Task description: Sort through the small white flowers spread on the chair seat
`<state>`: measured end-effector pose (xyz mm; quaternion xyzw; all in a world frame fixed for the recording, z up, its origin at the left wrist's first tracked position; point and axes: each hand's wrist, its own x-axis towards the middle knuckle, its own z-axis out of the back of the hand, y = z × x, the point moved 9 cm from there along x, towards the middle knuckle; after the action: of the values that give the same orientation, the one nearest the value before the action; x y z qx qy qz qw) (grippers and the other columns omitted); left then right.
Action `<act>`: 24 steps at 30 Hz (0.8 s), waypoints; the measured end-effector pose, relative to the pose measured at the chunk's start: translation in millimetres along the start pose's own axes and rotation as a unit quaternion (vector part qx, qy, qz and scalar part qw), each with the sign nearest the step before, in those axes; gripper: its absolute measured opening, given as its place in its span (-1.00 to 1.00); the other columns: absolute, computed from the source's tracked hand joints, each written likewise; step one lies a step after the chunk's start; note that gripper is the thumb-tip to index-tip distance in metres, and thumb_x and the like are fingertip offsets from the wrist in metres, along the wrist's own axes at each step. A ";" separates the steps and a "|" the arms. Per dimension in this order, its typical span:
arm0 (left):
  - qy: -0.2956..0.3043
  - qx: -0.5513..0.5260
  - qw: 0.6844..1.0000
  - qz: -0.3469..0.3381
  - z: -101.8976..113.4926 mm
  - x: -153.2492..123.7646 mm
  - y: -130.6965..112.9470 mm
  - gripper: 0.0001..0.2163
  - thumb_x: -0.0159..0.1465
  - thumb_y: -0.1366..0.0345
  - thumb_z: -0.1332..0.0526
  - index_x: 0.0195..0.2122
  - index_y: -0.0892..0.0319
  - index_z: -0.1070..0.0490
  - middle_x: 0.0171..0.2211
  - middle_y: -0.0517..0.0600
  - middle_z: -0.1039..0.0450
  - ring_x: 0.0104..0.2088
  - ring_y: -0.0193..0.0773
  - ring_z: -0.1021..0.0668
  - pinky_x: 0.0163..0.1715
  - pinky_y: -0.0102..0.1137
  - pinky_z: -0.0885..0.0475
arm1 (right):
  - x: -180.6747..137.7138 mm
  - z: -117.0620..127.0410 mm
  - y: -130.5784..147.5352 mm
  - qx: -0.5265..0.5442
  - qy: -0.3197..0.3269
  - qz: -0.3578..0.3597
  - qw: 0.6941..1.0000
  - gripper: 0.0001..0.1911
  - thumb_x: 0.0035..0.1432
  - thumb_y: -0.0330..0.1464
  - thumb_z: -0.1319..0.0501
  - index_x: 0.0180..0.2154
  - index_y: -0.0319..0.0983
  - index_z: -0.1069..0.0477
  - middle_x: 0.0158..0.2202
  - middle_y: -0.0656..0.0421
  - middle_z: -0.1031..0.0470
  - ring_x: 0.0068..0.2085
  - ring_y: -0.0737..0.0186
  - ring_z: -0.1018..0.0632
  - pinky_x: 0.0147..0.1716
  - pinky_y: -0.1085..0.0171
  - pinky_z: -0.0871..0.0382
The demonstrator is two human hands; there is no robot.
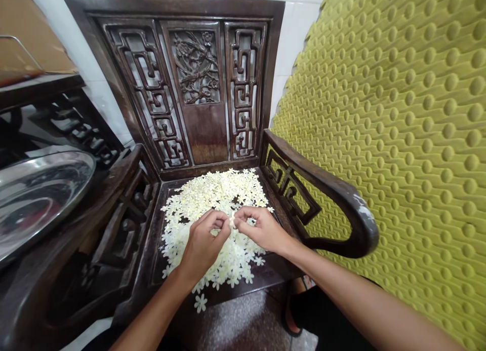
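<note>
My left hand (205, 239) and my right hand (261, 228) meet fingertip to fingertip above the seat of a dark carved wooden chair. Thumb and forefinger of each are closed in a pinch on a small whitish flower (232, 220), mostly covered by the fingers. Below them, a thick spread of loose flowers (224, 186) covers much of the seat, creamy yellow toward the back and whiter toward the front. One single white flower (200, 303) lies apart at the front edge.
The chair's right armrest (326, 189) curves beside my right forearm, and its left armrest (114, 204) rises on the other side. A shiny round metal tray (81, 189) stands at the left. A yellow-green studded foam sheet (398, 128) stands along the right.
</note>
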<state>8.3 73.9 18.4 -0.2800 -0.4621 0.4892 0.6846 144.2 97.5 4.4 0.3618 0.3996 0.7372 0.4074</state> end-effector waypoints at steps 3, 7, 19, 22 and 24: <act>0.003 -0.010 1.000 0.013 -2.4 -0.1 4.2 -0.94 0.24 0.33 -0.20 -0.33 0.13 -0.46 -0.36 -0.03 -0.49 -0.35 -0.26 -0.54 -0.30 -0.42 -0.44 | -0.2 2.2 -0.9 -0.002 -0.012 0.009 1.000 -0.85 0.18 -0.41 -0.15 -0.37 -0.26 -0.49 -0.44 0.22 -0.49 -0.36 0.29 -0.48 -0.32 0.34 -0.34; 0.002 -0.037 0.999 0.040 -3.4 0.2 10.3 -0.95 0.25 0.32 -0.20 -0.31 0.14 -0.45 -0.37 -0.04 -0.49 -0.36 -0.27 -0.56 -0.29 -0.42 -0.47 | -0.2 5.2 -0.9 0.003 -0.024 0.015 1.000 -0.84 0.14 -0.48 -0.14 -0.40 -0.26 -0.49 -0.45 0.21 -0.50 -0.37 0.29 -0.50 -0.32 0.33 -0.34; 0.020 0.088 0.994 -0.066 -3.6 -3.3 -17.9 -0.89 0.32 0.37 -0.10 -0.31 0.13 -0.39 -0.32 -0.03 -0.44 -0.28 -0.23 -0.48 -0.22 -0.38 -0.34 | -0.5 6.6 0.7 -0.017 -0.049 0.033 0.998 -0.89 0.14 -0.50 -0.14 -0.37 -0.24 -0.42 -0.44 0.23 -0.43 -0.36 0.30 -0.46 -0.31 0.33 -0.33; 0.019 0.096 0.993 -0.061 -2.8 -2.9 -15.5 -0.90 0.33 0.37 -0.09 -0.31 0.13 -0.38 -0.32 -0.04 -0.43 -0.29 -0.24 -0.47 -0.23 -0.37 -0.34 | -3.7 15.3 13.4 -0.057 -0.087 0.079 0.991 -0.87 0.15 -0.52 -0.14 -0.27 -0.23 -0.40 -0.37 0.20 -0.43 -0.32 0.26 -0.46 -0.28 0.29 -0.33; 0.025 0.092 0.994 -0.060 -3.7 -2.6 -14.0 -0.89 0.33 0.36 -0.09 -0.31 0.13 -0.38 -0.32 -0.04 -0.43 -0.29 -0.25 -0.48 -0.24 -0.37 -0.35 | -7.6 16.5 29.3 -0.103 -0.093 0.140 0.980 -0.82 0.18 -0.48 -0.16 -0.15 -0.22 -0.38 -0.30 0.15 -0.43 -0.27 0.21 -0.46 -0.23 0.23 -0.33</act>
<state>17.2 66.6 27.6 -0.1992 -0.4140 0.4806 0.7469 152.3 85.3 35.7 0.4375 0.2269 0.7873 0.3706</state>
